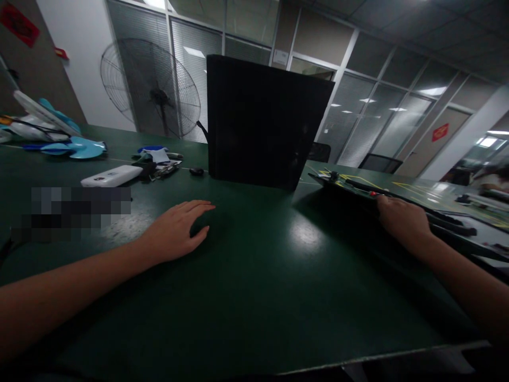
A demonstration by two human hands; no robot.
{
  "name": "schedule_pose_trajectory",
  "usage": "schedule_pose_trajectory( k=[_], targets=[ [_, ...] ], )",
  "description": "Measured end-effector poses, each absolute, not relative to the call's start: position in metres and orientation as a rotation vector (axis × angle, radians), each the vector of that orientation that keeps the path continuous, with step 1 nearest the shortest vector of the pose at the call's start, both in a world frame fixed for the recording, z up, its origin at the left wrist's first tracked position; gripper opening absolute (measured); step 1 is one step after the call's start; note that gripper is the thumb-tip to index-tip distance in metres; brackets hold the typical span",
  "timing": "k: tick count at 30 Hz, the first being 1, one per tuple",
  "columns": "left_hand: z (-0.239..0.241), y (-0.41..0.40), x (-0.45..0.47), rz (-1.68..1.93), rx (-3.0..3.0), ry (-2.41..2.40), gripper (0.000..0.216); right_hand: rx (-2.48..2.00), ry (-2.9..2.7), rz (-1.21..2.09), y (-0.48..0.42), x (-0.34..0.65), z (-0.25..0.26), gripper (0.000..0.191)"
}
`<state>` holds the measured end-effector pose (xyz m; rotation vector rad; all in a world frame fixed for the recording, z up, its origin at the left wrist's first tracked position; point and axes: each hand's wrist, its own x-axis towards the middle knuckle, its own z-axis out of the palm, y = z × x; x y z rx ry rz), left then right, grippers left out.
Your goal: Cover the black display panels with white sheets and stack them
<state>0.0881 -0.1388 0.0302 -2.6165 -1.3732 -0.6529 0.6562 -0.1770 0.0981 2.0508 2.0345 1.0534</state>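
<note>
My left hand (pixel 178 231) is held over the green table (pixel 246 297) with its thumb and fingers apart and nothing between them. A large black box-shaped case (pixel 266 122) stands upright just beyond it; the two do not touch. On the right, my right hand (pixel 403 220) has its fingers closed on the near edge of a dark flat panel (pixel 358 209). The panel is tilted, its near edge above the tabletop, with a shadow beneath. A small red spot shows beside the fingertips. The far side of the panel is mostly hidden.
Left of the case lie a white power-bank-like block (pixel 113 175), small loose parts (pixel 165 167) and a small black object (pixel 196 171). Light-blue fan blades (pixel 75 147) lie farther left. A caged fan (pixel 159 95) stands behind the table. Dark bars (pixel 453 223) lie at right.
</note>
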Motion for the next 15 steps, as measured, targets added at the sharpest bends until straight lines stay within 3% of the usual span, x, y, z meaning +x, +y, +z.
schedule_pose_trajectory(
  k=[3,9,15],
  targets=[
    [0.029,-0.138,0.087,-0.642,-2.608,-1.366,0.059,2.124,1.944,1.071,-0.167,0.658,0.108,0.028],
    [0.032,-0.137,0.087,-0.664,-2.599,-1.402,0.058,2.211,1.78,1.073,-0.178,0.65,0.148,0.043],
    [0.04,-0.139,0.086,-0.834,-2.577,-1.484,0.058,2.005,1.882,1.398,-0.227,0.598,0.159,0.047]
  ],
)
